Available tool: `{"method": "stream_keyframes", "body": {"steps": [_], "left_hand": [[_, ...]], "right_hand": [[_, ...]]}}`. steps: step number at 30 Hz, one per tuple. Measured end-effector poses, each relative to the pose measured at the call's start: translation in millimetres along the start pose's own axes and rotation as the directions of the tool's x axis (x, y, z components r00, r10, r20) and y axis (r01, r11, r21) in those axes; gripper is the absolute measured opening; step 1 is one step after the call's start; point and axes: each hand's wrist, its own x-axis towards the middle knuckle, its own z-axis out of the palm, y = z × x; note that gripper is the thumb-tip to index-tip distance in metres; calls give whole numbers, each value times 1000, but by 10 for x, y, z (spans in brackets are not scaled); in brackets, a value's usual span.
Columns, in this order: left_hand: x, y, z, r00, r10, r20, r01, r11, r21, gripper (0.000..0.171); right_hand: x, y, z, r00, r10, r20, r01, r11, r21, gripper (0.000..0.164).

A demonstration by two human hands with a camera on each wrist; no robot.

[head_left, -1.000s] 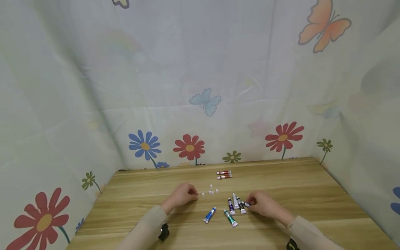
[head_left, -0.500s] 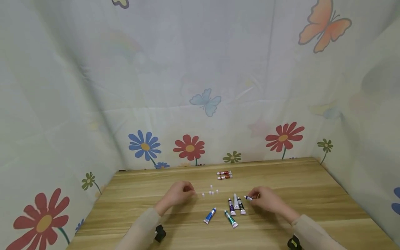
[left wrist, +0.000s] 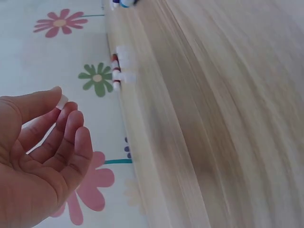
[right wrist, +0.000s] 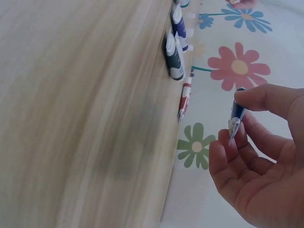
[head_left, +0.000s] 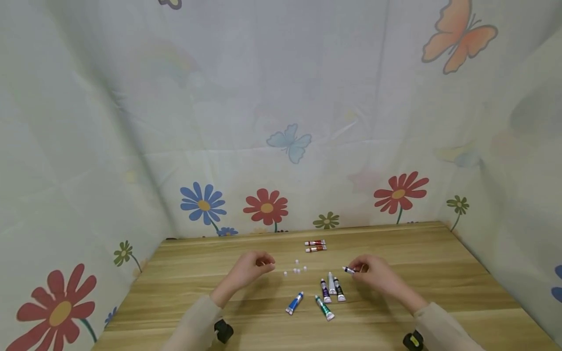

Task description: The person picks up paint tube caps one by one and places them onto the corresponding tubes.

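My left hand (head_left: 249, 269) is raised left of several loose white caps (head_left: 296, 270). In the left wrist view it pinches a small white cap (left wrist: 62, 102) between thumb and index finger. Held by my right hand (head_left: 378, 278) is a small dark-blue paint tube (right wrist: 237, 115), gripped between thumb and fingers; its crimped end shows in the right wrist view. Below and left of that hand lie a black paint tube (head_left: 339, 290), a white one (head_left: 331, 284) and a purple one (head_left: 325, 291), close together.
Nearer the front lie a blue paint tube (head_left: 294, 303) and a green paint tube (head_left: 325, 308). Farther back, a red tube (head_left: 314, 243) and an orange-red tube (head_left: 316, 249) lie side by side. A flower-printed curtain (head_left: 307, 185) encloses the wooden tabletop (head_left: 197, 273).
My right hand has lifted the dark-blue tube away from beside the black one, rising up and slightly right. The left hand has drawn back up and left from the loose caps.
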Motion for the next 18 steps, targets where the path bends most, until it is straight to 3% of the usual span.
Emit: {"method": "stream_keyframes", "body": {"steps": [11, 18], "left_hand": [[-96, 352, 36, 996, 86, 5, -86, 995, -54, 18], [-156, 514, 130, 996, 86, 37, -82, 992, -94, 14]], "right_hand": [[-58, -170, 63, 994, -108, 1, 108, 993, -45, 13], [-84, -255, 128, 989, -150, 1, 150, 986, -74, 12]]}}
